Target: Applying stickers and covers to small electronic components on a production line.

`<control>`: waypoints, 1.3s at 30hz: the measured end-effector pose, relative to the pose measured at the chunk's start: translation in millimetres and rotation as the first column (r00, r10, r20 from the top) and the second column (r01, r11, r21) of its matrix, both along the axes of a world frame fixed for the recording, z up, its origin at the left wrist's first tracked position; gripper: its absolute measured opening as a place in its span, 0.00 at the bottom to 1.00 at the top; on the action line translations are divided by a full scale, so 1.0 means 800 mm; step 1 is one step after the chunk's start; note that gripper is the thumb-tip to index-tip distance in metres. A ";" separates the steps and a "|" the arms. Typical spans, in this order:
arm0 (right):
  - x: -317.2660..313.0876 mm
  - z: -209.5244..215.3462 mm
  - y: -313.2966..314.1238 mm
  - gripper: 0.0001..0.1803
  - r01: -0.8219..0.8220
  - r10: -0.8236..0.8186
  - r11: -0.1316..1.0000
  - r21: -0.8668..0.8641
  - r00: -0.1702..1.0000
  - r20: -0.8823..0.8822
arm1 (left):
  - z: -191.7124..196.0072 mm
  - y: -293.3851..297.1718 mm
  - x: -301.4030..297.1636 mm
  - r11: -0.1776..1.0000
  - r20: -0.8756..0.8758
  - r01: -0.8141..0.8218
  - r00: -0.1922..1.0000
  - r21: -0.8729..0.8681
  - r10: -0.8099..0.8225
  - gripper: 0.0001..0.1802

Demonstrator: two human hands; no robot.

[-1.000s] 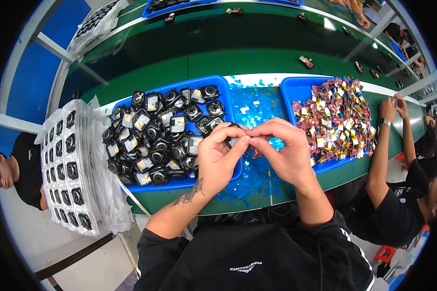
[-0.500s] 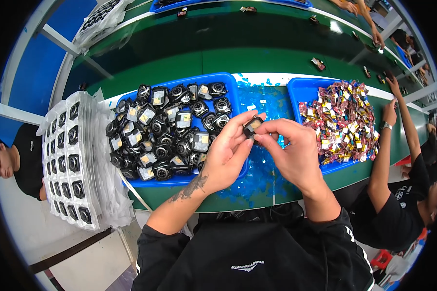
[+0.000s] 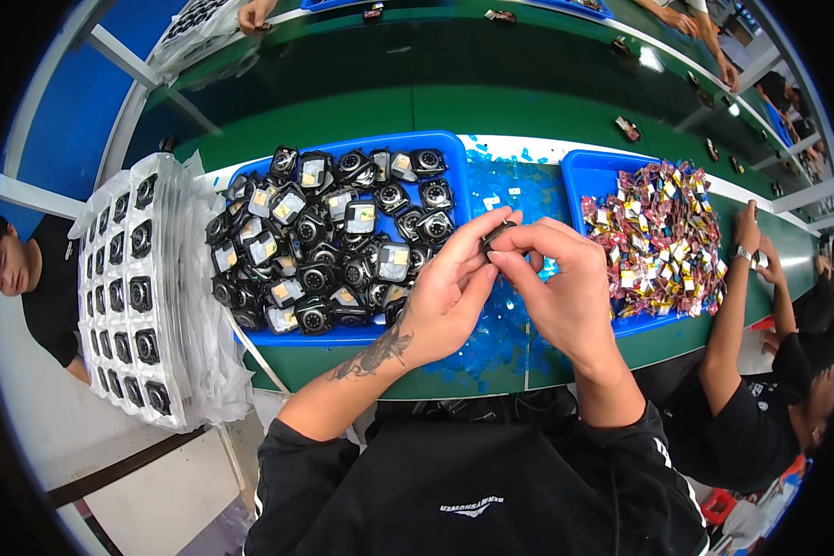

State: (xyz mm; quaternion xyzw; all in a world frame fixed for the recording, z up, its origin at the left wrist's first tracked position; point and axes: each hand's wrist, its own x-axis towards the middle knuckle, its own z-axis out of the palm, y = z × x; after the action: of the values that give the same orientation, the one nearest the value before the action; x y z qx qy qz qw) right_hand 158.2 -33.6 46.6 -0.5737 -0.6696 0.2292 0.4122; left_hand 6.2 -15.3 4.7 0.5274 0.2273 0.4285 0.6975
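Between my two hands, in front of the gap between two blue trays, is a small black watch case (image 3: 497,237), tilted so that mostly its dark edge shows. My left hand (image 3: 449,301) grips it from the left, fingers closed around that side. From the right, my right hand (image 3: 565,292) pinches it with thumb and forefinger. Its inner side is hidden from me. A blue tray (image 3: 460,171) at the left holds a heap of similar black watch cases (image 3: 317,278), some with pale rectangular parts showing. The right blue tray (image 3: 576,171) is piled with small red, yellow and white parts (image 3: 658,241).
Bits of blue film (image 3: 491,347) litter the green table between the trays. Stacked clear plastic trays (image 3: 120,296) of watch cases stand at the far left. Beyond a white rail runs a green conveyor belt (image 3: 510,107) with scattered small parts. Co-workers' hands (image 3: 746,232) reach in from the right.
The watch case has turned from showing its pale inner face to nearly edge-on, still in both my hands. A co-worker's hand has appeared at the far left top. The view has shifted slightly.
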 end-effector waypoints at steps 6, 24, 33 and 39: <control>-0.001 0.001 0.000 0.06 0.005 -0.008 0.999 0.054 0.998 0.062 | 0.000 -0.006 0.003 0.998 -0.006 -0.013 1.000 0.059 0.014 0.28; 0.000 -0.030 0.006 0.20 -0.145 0.056 0.985 -0.091 0.774 -0.630 | -0.006 -0.012 0.008 0.964 0.089 -0.114 0.991 0.240 0.095 0.34; 0.024 -0.003 -0.020 0.19 -0.042 -0.048 0.990 -0.135 0.794 -0.607 | -0.004 0.004 0.003 0.953 0.117 -0.217 0.974 0.211 0.196 0.28; 0.026 -0.008 -0.028 0.07 -0.179 -0.017 0.951 -0.251 0.783 -0.622 | 0.014 0.009 -0.009 0.804 -0.238 -0.115 0.922 0.584 0.305 0.21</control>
State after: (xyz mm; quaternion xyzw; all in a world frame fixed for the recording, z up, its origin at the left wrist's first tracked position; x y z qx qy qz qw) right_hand 179.0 -55.8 40.5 -0.4928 -0.4802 0.5192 0.5069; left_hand -0.9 -8.3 15.6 0.7415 0.2595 0.4602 0.4136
